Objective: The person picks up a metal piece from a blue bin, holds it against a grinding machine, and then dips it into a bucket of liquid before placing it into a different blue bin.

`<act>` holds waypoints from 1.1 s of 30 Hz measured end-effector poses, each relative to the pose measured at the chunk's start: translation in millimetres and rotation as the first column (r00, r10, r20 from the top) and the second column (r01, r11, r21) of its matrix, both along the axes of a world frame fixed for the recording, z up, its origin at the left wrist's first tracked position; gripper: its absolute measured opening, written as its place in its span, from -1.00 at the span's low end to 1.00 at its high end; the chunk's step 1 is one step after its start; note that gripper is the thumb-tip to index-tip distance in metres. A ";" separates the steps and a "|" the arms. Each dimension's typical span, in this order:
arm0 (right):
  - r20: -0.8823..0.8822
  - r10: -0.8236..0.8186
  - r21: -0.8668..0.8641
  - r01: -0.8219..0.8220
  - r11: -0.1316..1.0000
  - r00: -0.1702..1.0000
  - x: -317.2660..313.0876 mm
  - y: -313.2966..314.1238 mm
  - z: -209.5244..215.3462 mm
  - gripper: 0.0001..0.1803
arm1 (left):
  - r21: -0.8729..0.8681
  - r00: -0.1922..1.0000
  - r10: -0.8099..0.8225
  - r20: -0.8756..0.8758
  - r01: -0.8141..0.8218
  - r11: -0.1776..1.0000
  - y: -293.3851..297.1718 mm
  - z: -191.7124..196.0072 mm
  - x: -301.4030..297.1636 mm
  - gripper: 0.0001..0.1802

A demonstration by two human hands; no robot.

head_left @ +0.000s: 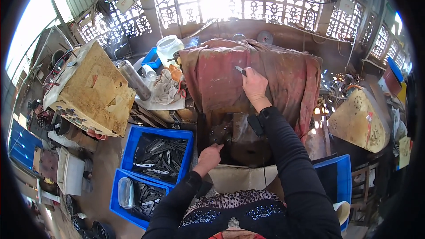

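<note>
My right hand (255, 84) is pinching one piece (240, 69) over the cloth (217, 75); if my left hand (208, 157) is pinching, I cannot tell. Left of it, bins (187, 148) are holding pieces (166, 155), perhaps unfinished.

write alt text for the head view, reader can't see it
A person's right hand holds a small metallic piece before a draped, stained reddish cloth, while the left hand is near a dark recess below. Two blue bins of dark pieces sit to the left.
</note>
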State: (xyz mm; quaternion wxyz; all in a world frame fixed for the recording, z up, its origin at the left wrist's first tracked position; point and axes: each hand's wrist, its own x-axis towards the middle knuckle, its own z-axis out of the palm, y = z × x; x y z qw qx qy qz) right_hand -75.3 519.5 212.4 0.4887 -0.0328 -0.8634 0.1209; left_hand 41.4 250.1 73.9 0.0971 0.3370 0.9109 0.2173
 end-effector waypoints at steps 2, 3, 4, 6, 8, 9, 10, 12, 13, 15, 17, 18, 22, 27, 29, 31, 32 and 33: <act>-0.034 -0.009 0.024 0.010 1.000 0.999 -2.2 2.4 -0.8 -0.84 | 0.004 1.000 0.005 0.003 -0.005 1.000 1.4 0.8 -0.7 -0.52; -0.052 -0.013 0.037 0.015 0.999 0.999 -2.7 3.4 -1.5 -0.85 | 0.011 1.000 0.009 0.004 -0.009 1.000 2.3 1.4 -1.1 -0.52; -0.051 -0.011 0.037 0.013 0.999 0.999 -2.8 3.2 -1.9 -0.85 | 0.018 1.000 0.016 0.006 -0.016 1.000 1.8 0.7 -1.0 -0.52; -0.038 -0.019 0.039 0.021 0.999 0.999 -3.4 3.4 -2.1 -0.84 | 0.025 1.000 0.017 0.002 -0.017 1.000 0.6 -3.4 -1.9 -0.53; -0.032 -0.023 0.042 0.024 0.999 0.999 -4.8 3.1 -2.0 -0.84 | 0.039 1.000 0.015 -0.007 -0.014 0.999 0.3 -6.9 -3.4 -0.53; -0.033 -0.020 0.045 0.022 0.999 0.999 -4.1 2.5 -2.0 -0.84 | 0.040 1.000 0.015 -0.006 -0.015 0.999 0.0 -7.8 -3.5 -0.53; -0.036 -0.018 0.047 0.020 0.999 0.999 -3.4 2.1 -1.9 -0.84 | 0.041 1.000 0.002 -0.008 -0.002 0.999 -0.6 -8.5 -3.8 -0.54; -0.037 -0.016 0.050 0.018 0.999 0.999 -2.6 1.2 -0.9 -0.84 | 0.041 1.000 -0.023 -0.013 0.023 0.999 -1.8 -9.7 -4.3 -0.54; -0.039 -0.010 0.052 0.012 0.999 0.999 -2.3 0.6 -0.1 -0.83 | 0.042 1.000 -0.023 -0.012 0.023 0.999 -2.1 -10.2 -4.2 -0.54; -0.040 0.000 0.056 0.002 0.998 0.999 0.2 0.0 -0.2 -0.82 | 0.055 1.000 -0.019 -0.011 0.020 0.998 -2.5 -8.6 -1.9 -0.55; -0.045 0.010 0.044 -0.008 0.999 0.999 1.2 -2.5 -0.8 -0.82 | 0.058 1.000 -0.016 -0.010 0.017 0.998 -4.3 -7.0 1.5 -0.56; -0.051 0.021 0.033 -0.020 0.999 0.998 1.4 -4.6 -0.7 -0.81 | 0.057 1.000 -0.003 -0.010 0.004 0.998 -5.1 -6.3 3.2 -0.56; -0.021 -0.008 0.031 0.009 0.999 1.000 3.4 -3.0 -4.4 -0.82 | 0.076 0.999 0.042 -0.018 -0.041 0.996 -3.0 -9.6 2.8 -0.57; 0.066 -0.097 0.059 0.093 0.994 0.993 15.4 2.9 -5.0 -0.85 | 0.234 0.986 0.082 -0.142 -0.047 0.971 3.1 -16.0 -3.3 -0.61; 0.121 -0.064 0.047 0.059 0.997 0.991 39.8 -15.1 4.6 -0.83 | 0.313 0.974 0.082 -0.213 -0.012 0.950 -1.4 -18.5 -8.7 -0.62; 0.160 -0.045 0.042 0.039 0.998 0.986 68.6 -24.7 6.1 -0.81 | 0.329 0.981 0.121 -0.155 -0.064 0.942 -3.0 -21.7 -12.6 -0.62; 0.147 0.031 0.037 -0.037 0.999 0.989 88.6 -30.4 2.9 -0.82 | 0.322 0.985 0.114 -0.131 -0.066 0.944 -3.9 -22.9 -11.8 -0.62; 0.127 0.101 0.036 -0.106 0.994 0.987 111.2 -35.7 1.2 -0.83 | 0.364 0.982 0.154 -0.110 -0.104 0.926 -2.2 -21.1 -11.8 -0.63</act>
